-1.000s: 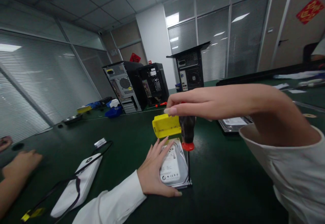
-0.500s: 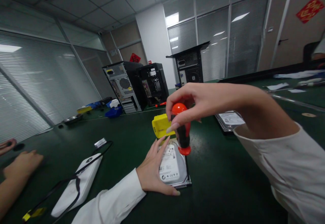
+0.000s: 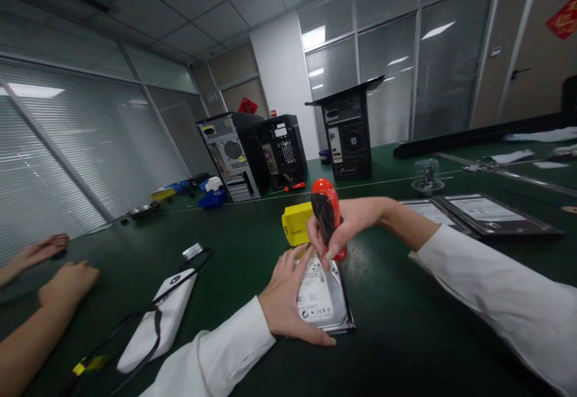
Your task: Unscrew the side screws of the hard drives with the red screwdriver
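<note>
A silver hard drive with a white label lies flat on the green table. My left hand steadies it from the left, thumb along the near edge and fingers spread over its far left part. My right hand is closed around the lower handle of a red and black screwdriver. The screwdriver stands nearly upright above the drive's far right part; its tip is hidden. Just behind the drive sits a yellow plastic bin.
More hard drives lie at right, near a small clear container. Several computer cases stand behind. A white power bank with a black strap lies left. Another person's hands rest at the far left.
My right hand has slid from the top of the screwdriver handle down to its lower part. The view has shifted, showing more of the right side. My left hand stays on the drive.
</note>
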The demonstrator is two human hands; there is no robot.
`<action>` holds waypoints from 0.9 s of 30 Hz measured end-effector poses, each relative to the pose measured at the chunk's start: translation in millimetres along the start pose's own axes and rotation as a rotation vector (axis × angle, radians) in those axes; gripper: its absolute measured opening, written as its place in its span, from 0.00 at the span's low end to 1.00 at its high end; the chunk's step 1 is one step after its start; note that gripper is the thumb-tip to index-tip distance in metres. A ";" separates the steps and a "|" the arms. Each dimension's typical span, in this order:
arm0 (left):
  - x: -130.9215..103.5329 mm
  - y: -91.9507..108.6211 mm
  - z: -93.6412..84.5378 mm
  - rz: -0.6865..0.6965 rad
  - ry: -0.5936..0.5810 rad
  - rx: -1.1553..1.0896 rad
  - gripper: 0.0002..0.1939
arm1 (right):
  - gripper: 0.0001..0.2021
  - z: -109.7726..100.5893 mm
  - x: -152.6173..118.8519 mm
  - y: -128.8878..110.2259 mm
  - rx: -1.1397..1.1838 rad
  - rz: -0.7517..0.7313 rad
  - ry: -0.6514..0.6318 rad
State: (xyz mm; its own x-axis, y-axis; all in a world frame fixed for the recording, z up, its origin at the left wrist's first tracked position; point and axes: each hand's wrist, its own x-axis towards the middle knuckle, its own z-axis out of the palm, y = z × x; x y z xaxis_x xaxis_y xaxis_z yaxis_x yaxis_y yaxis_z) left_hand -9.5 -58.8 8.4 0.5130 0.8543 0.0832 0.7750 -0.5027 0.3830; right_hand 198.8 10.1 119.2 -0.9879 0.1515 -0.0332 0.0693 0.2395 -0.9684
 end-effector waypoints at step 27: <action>-20.4 -3.4 -8.2 -0.136 -0.035 -0.015 0.77 | 0.09 92.7 -10.3 82.8 0.469 -0.072 1.065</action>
State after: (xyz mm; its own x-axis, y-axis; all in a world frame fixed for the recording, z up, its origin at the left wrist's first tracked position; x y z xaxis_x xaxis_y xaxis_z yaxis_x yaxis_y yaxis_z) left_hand -25.6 -73.5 13.0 0.4164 0.9092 -0.0021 0.8326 -0.3804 0.4026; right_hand 201.8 -60.4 16.5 -0.3561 0.9338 0.0340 -0.2598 -0.0640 -0.9635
